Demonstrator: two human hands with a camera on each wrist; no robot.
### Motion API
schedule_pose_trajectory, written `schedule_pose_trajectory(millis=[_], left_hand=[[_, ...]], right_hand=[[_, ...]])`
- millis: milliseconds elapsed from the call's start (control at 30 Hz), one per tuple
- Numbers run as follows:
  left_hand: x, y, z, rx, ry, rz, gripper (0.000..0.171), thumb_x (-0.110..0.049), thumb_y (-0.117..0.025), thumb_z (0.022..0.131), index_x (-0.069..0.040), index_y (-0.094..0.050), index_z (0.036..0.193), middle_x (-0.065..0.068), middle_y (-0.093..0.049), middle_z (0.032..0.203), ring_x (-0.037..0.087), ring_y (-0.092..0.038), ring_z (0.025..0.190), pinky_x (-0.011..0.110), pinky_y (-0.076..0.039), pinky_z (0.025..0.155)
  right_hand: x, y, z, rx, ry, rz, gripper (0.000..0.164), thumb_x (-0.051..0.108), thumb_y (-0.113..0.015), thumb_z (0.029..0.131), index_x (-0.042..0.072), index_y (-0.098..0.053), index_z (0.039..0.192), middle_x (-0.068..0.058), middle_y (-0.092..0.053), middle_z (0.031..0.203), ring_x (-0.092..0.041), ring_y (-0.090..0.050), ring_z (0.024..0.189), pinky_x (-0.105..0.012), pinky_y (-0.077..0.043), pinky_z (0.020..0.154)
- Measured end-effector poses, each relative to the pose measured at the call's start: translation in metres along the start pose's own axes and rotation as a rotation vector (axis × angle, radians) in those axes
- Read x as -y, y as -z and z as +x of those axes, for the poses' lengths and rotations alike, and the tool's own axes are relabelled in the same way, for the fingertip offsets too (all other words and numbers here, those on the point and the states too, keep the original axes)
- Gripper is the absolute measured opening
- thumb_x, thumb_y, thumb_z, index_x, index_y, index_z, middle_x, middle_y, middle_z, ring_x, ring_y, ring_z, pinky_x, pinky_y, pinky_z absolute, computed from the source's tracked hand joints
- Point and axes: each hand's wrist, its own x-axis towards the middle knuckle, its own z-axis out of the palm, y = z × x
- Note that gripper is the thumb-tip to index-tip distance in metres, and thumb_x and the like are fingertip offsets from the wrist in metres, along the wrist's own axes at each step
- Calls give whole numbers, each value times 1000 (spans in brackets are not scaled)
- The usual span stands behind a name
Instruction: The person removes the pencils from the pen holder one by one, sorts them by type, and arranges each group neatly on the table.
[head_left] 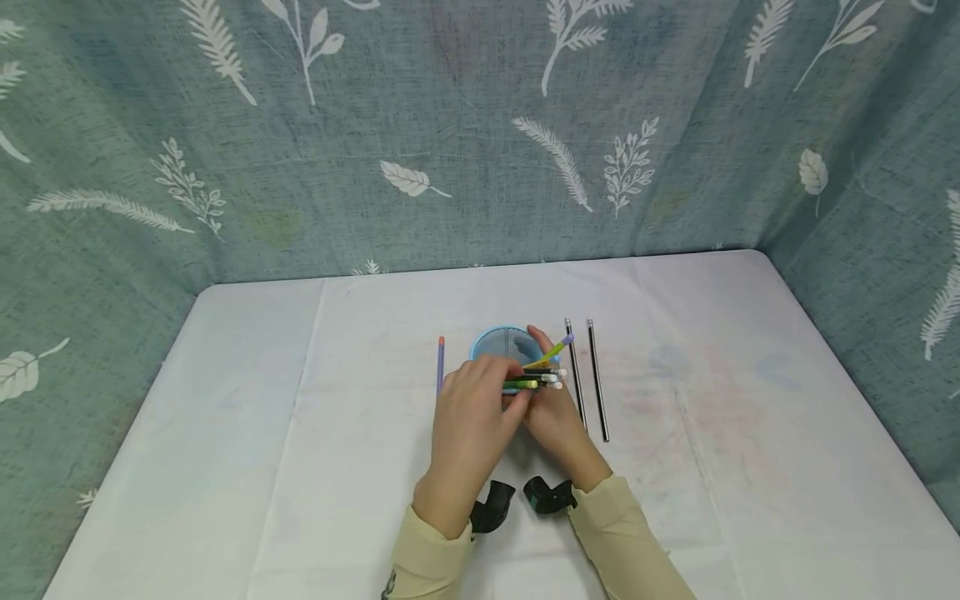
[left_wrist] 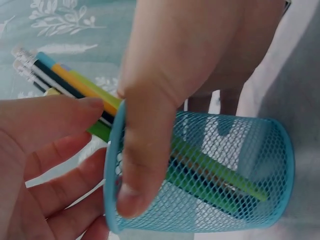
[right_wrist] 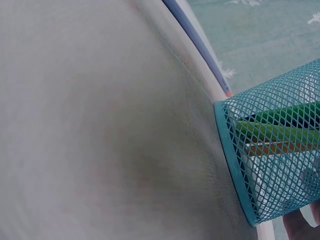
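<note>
A light-blue mesh pencil cup (left_wrist: 235, 145) lies tilted on its side, with several pencils (left_wrist: 65, 82) sloping out past its rim. Green and brown lengths of them show through the mesh in the right wrist view. My right hand (head_left: 558, 421) grips the cup (right_wrist: 234, 160), its thumb across the wall near the rim. At the cup's mouth, my left hand (head_left: 474, 425) pinches the pencils, thumb above and fingers below. Their eraser ends stick out to the right in the head view. Part of the cup is hidden behind the hands there.
A purple pencil (head_left: 441, 365) with an orange end lies left of the cup on the white tabletop (head_left: 360, 467). Two dark, shiny pencils lie to the right, one (head_left: 597, 383) outermost. A leaf-patterned green curtain (head_left: 465, 125) stands behind the table.
</note>
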Motion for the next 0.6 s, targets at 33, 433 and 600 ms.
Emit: schedule_pose_trajectory(millis=[33,433,600], left_hand=[[0,0,0,-3,1,5,21,-22,-71,75,-16,-60,92,-5,-58,87,13,-53,85,33,-39,80],[2,1,1,-38,-17,-2,18,-19,-71,76,-17,-62,91,-6,-61,87,12,-56,78,34,-40,78],[4,2,1,-35,-26,-8,20,-16,-71,75,-17,-62,92,-7,-61,88,11,-56,80,33,-39,78]], right_hand=[[-5,-1,1,3,2,3,82,9,-66,80,12,-13,142,-21,-42,123,-26,-46,101,-44,-37,87],[14,1,0,-10,-68,21,78,3,-65,79,9,-18,140,-22,-46,118,-32,-44,105,-44,-35,90],[13,1,0,8,-92,52,79,7,-65,80,13,-16,141,-16,-53,105,-24,-46,99,-39,-36,87]])
